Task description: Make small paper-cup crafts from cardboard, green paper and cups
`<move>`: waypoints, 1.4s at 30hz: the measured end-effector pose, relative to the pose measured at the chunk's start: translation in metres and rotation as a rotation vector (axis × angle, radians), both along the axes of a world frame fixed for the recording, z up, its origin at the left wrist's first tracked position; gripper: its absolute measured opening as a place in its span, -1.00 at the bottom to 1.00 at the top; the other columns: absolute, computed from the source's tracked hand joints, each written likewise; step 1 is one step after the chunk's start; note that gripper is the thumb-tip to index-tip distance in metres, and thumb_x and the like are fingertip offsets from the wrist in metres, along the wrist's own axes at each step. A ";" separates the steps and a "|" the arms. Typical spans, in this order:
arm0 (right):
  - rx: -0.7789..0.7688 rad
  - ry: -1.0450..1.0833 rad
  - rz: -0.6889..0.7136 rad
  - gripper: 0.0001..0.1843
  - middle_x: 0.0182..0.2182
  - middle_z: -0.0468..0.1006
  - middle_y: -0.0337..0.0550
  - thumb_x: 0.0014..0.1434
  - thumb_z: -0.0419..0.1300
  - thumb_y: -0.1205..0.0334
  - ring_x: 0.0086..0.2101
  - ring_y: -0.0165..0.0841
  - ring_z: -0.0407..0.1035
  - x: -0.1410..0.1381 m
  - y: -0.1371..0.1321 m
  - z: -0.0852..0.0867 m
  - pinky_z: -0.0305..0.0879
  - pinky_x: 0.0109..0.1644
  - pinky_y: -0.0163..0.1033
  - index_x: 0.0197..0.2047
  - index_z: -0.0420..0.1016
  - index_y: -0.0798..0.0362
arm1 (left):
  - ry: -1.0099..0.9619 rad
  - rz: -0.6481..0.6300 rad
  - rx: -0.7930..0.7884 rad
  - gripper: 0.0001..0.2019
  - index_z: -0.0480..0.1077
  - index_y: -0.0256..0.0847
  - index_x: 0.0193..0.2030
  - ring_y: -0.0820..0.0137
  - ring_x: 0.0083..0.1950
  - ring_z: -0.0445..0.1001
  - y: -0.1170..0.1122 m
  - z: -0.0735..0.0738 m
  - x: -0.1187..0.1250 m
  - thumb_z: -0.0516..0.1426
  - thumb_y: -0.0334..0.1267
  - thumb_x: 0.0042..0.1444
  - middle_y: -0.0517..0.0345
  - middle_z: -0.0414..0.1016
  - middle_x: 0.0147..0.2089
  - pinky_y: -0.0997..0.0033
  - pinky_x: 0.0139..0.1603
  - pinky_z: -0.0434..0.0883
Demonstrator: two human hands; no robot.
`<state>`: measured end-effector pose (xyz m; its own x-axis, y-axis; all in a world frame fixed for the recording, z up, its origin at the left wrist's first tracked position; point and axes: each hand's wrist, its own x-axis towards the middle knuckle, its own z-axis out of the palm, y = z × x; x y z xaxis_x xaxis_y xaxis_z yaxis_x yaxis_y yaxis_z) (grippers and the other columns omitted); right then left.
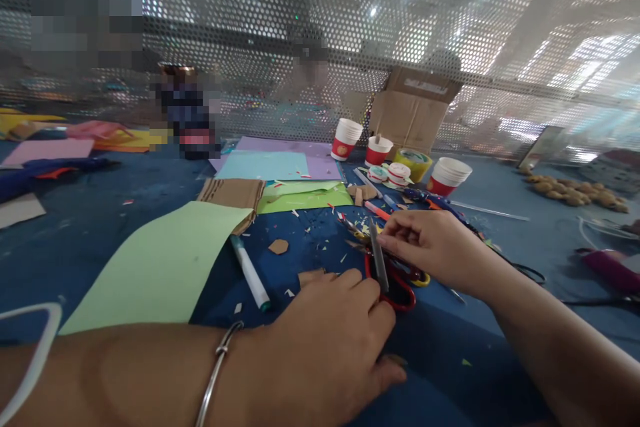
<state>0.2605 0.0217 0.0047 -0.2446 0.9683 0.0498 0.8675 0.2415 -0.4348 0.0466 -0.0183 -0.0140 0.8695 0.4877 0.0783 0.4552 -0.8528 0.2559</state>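
Note:
My right hand (pixel 423 240) is closed in a pinch at a thin grey strip (pixel 379 259), which stands at a slant over a pair of red-handled scissors (pixel 404 298). Thumb and forefinger meet the strip near its upper part. My left hand (pixel 327 340) rests low on the blue table, bent at the knuckles, with the thumb apart from the fingers. Its fingertips are hidden from me. It lies just left of the scissors, beside a cardboard scrap (pixel 311 276). A white marker (pixel 251 273) and a pale green paper sheet (pixel 165 267) lie left of it.
Paper cups (pixel 347 139), yellow tape (pixel 413 164) and a cardboard box (pixel 407 113) stand at the back. Coloured paper (pixel 265 165) and corrugated cardboard (pixel 233 189) lie mid-table among small scraps. Walnut-like brown lumps (pixel 575 191) are far right. A perforated screen (pixel 280 33) runs behind the table.

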 end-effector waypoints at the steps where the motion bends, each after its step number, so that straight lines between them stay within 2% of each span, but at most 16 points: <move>1: -0.004 0.000 -0.007 -0.77 -0.54 0.54 -0.30 0.27 0.18 0.05 -0.53 -0.41 0.38 0.002 0.001 0.000 0.17 -0.45 -0.31 -0.33 0.52 -0.01 | 0.012 -0.010 0.015 -0.72 0.43 -0.19 -0.18 0.10 -0.11 0.43 -0.001 0.000 0.000 0.19 0.01 0.25 0.06 0.51 -0.13 0.06 -0.22 0.35; 7: -0.033 -0.055 -0.040 -0.68 -0.54 0.54 -0.28 0.29 0.15 -0.02 -0.53 -0.39 0.37 0.004 0.002 0.002 0.14 -0.47 -0.31 -0.39 0.50 0.00 | 0.035 -0.051 0.113 -0.94 0.37 -0.20 -0.25 0.18 -0.25 0.40 -0.001 -0.011 0.000 0.17 -0.29 0.23 0.07 0.49 -0.22 0.15 -0.35 0.29; 11: -0.084 -0.117 -0.019 -0.61 -0.54 0.53 -0.25 0.24 0.20 -0.09 -0.53 -0.40 0.34 -0.008 0.000 -0.003 0.08 -0.49 -0.30 -0.47 0.45 0.01 | 0.014 -0.019 0.116 -0.98 0.35 -0.19 -0.23 0.20 -0.24 0.39 -0.003 -0.023 0.001 0.13 -0.34 0.25 0.04 0.49 -0.22 0.19 -0.30 0.31; 13: -0.085 -0.143 -0.019 -0.63 -0.56 0.50 -0.26 0.22 0.22 -0.05 -0.55 -0.40 0.30 -0.013 -0.001 -0.006 0.05 -0.50 -0.30 -0.50 0.40 0.01 | -0.002 -0.020 0.092 -0.97 0.35 -0.19 -0.20 0.21 -0.21 0.40 -0.004 -0.022 0.000 0.09 -0.35 0.28 0.03 0.50 -0.18 0.21 -0.24 0.34; 15: -0.072 -0.150 -0.022 -0.66 -0.58 0.47 -0.27 0.20 0.22 0.02 -0.55 -0.40 0.29 -0.014 -0.001 -0.007 0.04 -0.50 -0.30 -0.51 0.36 0.01 | -0.009 -0.067 0.080 -0.93 0.35 -0.19 -0.19 0.22 -0.19 0.40 0.000 -0.013 -0.003 0.05 -0.38 0.30 0.03 0.50 -0.16 0.23 -0.21 0.35; 18: -0.043 -0.122 -0.037 -0.70 -0.58 0.46 -0.28 0.19 0.20 0.05 -0.54 -0.40 0.29 -0.010 0.001 -0.006 0.04 -0.49 -0.30 -0.50 0.36 0.00 | -0.009 -0.069 0.123 -0.91 0.38 -0.18 -0.19 0.24 -0.16 0.41 0.020 0.010 -0.011 0.06 -0.39 0.29 0.04 0.51 -0.15 0.25 -0.15 0.34; 20: -0.020 -0.096 -0.063 -0.70 -0.59 0.44 -0.29 0.20 0.18 0.03 -0.54 -0.40 0.28 -0.004 0.002 -0.003 0.05 -0.49 -0.29 -0.49 0.36 0.00 | 0.042 0.072 0.125 -0.88 0.42 -0.20 -0.21 0.23 -0.18 0.44 0.042 0.024 -0.019 0.06 -0.38 0.29 0.03 0.52 -0.18 0.28 -0.22 0.31; 21: -0.006 -0.083 -0.077 -0.69 -0.59 0.43 -0.29 0.20 0.17 0.02 -0.55 -0.40 0.28 0.000 0.003 -0.001 0.06 -0.48 -0.29 -0.49 0.36 0.00 | 0.094 0.168 0.092 -0.87 0.44 -0.21 -0.27 0.24 -0.21 0.46 0.054 0.029 -0.022 0.08 -0.38 0.27 0.03 0.53 -0.23 0.30 -0.27 0.29; 22: 0.008 -0.069 -0.087 -0.69 -0.59 0.42 -0.30 0.21 0.16 0.02 -0.54 -0.40 0.27 0.003 0.004 0.000 0.07 -0.47 -0.29 -0.49 0.35 0.00 | 0.144 0.197 0.023 -0.87 0.48 -0.21 -0.28 0.25 -0.22 0.49 0.066 0.032 -0.026 0.10 -0.33 0.26 0.04 0.55 -0.25 0.32 -0.28 0.29; 24: 0.030 -0.052 -0.098 -0.68 -0.59 0.41 -0.30 0.20 0.16 0.00 -0.53 -0.41 0.26 0.010 0.007 0.001 0.09 -0.46 -0.29 -0.49 0.33 0.00 | 0.165 0.250 -0.100 -0.87 0.53 -0.18 -0.28 0.29 -0.26 0.51 0.086 0.033 -0.032 0.14 -0.28 0.22 0.09 0.59 -0.29 0.35 -0.29 0.28; 26: 0.038 -0.057 -0.107 -0.67 -0.58 0.40 -0.30 0.20 0.16 0.00 -0.53 -0.41 0.26 0.016 0.010 0.001 0.09 -0.45 -0.29 -0.49 0.31 0.00 | 0.112 0.274 -0.135 -0.82 0.57 -0.16 -0.23 0.28 -0.22 0.54 0.101 0.030 -0.036 0.11 -0.24 0.24 0.10 0.63 -0.26 0.34 -0.26 0.29; 29: 0.047 -0.131 -0.153 -0.66 -0.58 0.42 -0.29 0.19 0.16 -0.02 -0.54 -0.40 0.26 0.025 0.015 0.001 0.06 -0.46 -0.27 -0.50 0.30 0.00 | -0.039 0.351 -0.023 -0.75 0.55 -0.19 -0.14 0.24 -0.11 0.54 0.113 0.023 -0.041 0.03 -0.27 0.28 0.04 0.64 -0.12 0.29 -0.14 0.31; 32: 0.051 -0.254 -0.199 -0.69 -0.56 0.46 -0.26 0.17 0.17 0.00 -0.53 -0.39 0.28 0.033 0.020 0.001 0.02 -0.47 -0.26 -0.50 0.31 0.00 | -0.050 0.410 0.049 -0.76 0.53 -0.21 -0.17 0.22 -0.15 0.52 0.121 0.018 -0.046 0.02 -0.26 0.27 0.01 0.62 -0.15 0.27 -0.18 0.29; 35: 0.038 -0.344 -0.221 -0.72 -0.54 0.50 -0.24 0.17 0.16 0.02 -0.51 -0.37 0.31 0.038 0.024 -0.001 0.01 -0.46 -0.26 -0.47 0.35 0.00 | 0.002 0.391 0.017 -0.79 0.52 -0.20 -0.25 0.23 -0.20 0.50 0.122 0.018 -0.049 0.05 -0.26 0.23 0.02 0.60 -0.23 0.28 -0.25 0.27; 37: 0.014 -0.379 -0.217 -0.71 -0.52 0.52 -0.22 0.19 0.17 0.01 -0.51 -0.37 0.32 0.040 0.026 -0.002 0.01 -0.46 -0.26 -0.46 0.38 0.00 | 0.002 0.375 -0.016 -0.81 0.52 -0.18 -0.25 0.24 -0.21 0.49 0.114 0.021 -0.047 0.06 -0.26 0.23 0.05 0.58 -0.24 0.28 -0.26 0.26; 42: -0.050 -0.408 -0.174 -0.74 -0.47 0.57 -0.20 0.20 0.20 0.03 -0.48 -0.35 0.37 0.037 0.029 -0.006 0.02 -0.45 -0.26 -0.42 0.45 0.00 | -0.006 0.232 -0.064 -0.83 0.49 -0.15 -0.27 0.25 -0.19 0.46 0.067 0.028 -0.028 0.11 -0.18 0.28 0.11 0.53 -0.22 0.27 -0.23 0.27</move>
